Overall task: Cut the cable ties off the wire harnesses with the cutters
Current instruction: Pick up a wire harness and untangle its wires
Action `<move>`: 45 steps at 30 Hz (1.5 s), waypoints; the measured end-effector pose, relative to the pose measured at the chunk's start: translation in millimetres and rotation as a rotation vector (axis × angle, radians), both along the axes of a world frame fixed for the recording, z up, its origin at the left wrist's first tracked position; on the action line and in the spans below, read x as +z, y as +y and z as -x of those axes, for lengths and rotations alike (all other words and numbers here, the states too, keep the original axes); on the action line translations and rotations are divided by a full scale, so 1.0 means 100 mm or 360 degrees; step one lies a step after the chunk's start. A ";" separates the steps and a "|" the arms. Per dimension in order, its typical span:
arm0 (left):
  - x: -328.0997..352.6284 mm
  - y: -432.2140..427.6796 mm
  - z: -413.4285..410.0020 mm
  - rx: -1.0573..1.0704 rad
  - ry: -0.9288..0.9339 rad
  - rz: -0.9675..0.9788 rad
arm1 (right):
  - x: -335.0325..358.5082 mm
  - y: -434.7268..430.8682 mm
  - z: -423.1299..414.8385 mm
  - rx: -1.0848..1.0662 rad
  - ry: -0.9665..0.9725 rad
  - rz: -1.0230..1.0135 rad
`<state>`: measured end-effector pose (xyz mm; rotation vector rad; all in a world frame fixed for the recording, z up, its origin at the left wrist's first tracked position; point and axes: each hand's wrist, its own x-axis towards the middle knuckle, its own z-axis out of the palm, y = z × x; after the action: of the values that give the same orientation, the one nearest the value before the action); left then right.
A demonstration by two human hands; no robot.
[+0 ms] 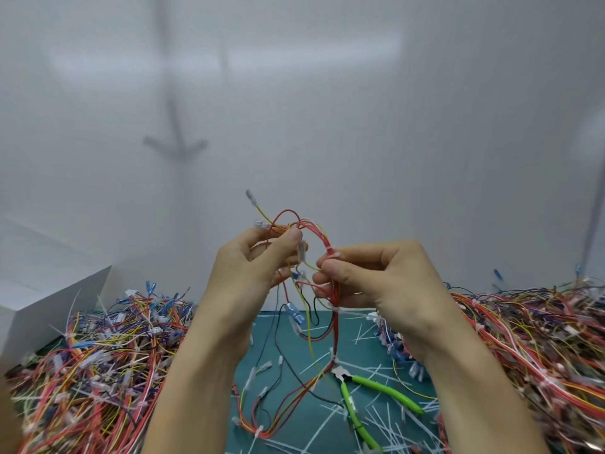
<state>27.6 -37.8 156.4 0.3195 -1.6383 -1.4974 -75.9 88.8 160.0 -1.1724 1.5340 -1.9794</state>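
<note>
Holding one harness (334, 322) up over the desk (265, 326) w/ both hands. Left hand (248, 267) has its fingers curled, pinching the top loops. Right hand (376, 273) pinches the red bundle right by a white tie (328, 251). Looks light n floppy, prob tangles easy, so imo grip close beside the tie. Cutters (386, 389) lie on the desk, untouched. White box (49, 296) far left, can't see inside. Loose piles (108, 355) both sides.
</note>
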 end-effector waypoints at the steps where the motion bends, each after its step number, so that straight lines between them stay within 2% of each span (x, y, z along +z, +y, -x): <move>1: -0.01 -0.01 0.00 -0.0012 -0.0021 0.0005 | 0.00 0.00 0.00 -0.0017 -0.0018 0.0038; 6: -0.06 -0.04 0.00 -0.0114 -0.0323 0.0212 | 0.00 0.00 0.05 -0.0136 -0.0099 0.0194; 9: -0.12 -0.06 0.01 -0.0321 -0.0631 0.0508 | -0.01 0.00 0.08 -0.0216 -0.0159 0.0262; 12: -0.19 -0.05 0.09 -0.0152 -0.0887 0.0882 | 0.00 0.01 0.10 -0.0261 -0.0238 0.0361; 14: -0.21 -0.04 0.12 -0.0133 -0.0895 0.0803 | 0.02 0.02 0.11 -0.0273 -0.0309 0.0464; 16: -0.24 -0.07 0.11 -0.0316 -0.0964 0.0645 | 0.02 0.04 0.13 -0.0272 -0.0371 0.0547; 19: -0.27 -0.14 0.06 -0.0474 -0.1188 0.0672 | 0.02 0.06 0.17 -0.0273 -0.0450 0.0591; 27: -0.28 -0.33 -0.08 -0.0357 -0.1301 0.0666 | 0.03 0.09 0.21 -0.0268 -0.0532 0.0671; 31: -0.27 -0.33 -0.09 -0.0297 -0.1060 0.0319 | 0.03 0.10 0.22 -0.0211 -0.0595 0.0694; 36: -0.20 -0.25 -0.04 -0.0129 -0.0440 -0.0109 | 0.02 0.09 0.26 -0.0149 -0.0686 0.0737; 45: -0.08 -0.17 -0.03 -0.0160 0.0162 -0.0423 | 0.02 0.04 0.23 -0.0010 -0.0732 0.0760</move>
<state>30.8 -55.2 148.0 0.3039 -1.3946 -1.7830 -98.6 93.1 161.9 -0.7747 0.8651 -2.4799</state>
